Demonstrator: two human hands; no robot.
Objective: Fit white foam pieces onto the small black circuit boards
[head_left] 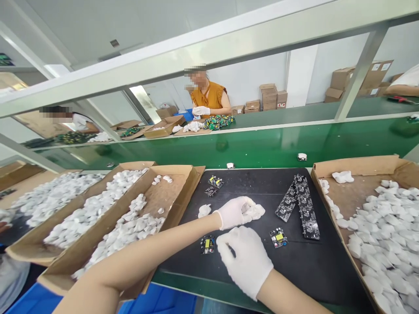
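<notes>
My left hand (234, 213), in a white glove, reaches over the black mat (248, 183) with its fingers closed on a soft-looking white lump (255, 212). Nearer to me, my right hand (245, 259), also gloved, has its fingers curled in with thumb and fingertips together; whatever may be between them is hidden. A small circuit board (207, 245) with a yellow part lies left of my right hand, and a similar board (279, 237) lies to its right. Another white lump (204, 211) rests behind my left wrist. Farther back are a yellow-topped board (216, 181) and a dark board (211, 191).
Two dark board panels (307, 209) overlap at the mat's right. Cardboard trays of white pieces flank the mat, one on the right (355, 163) and several on the left (183, 192). Behind runs a green conveyor (262, 146) carrying small boards; a co-worker (209, 98) sits beyond, under a metal frame.
</notes>
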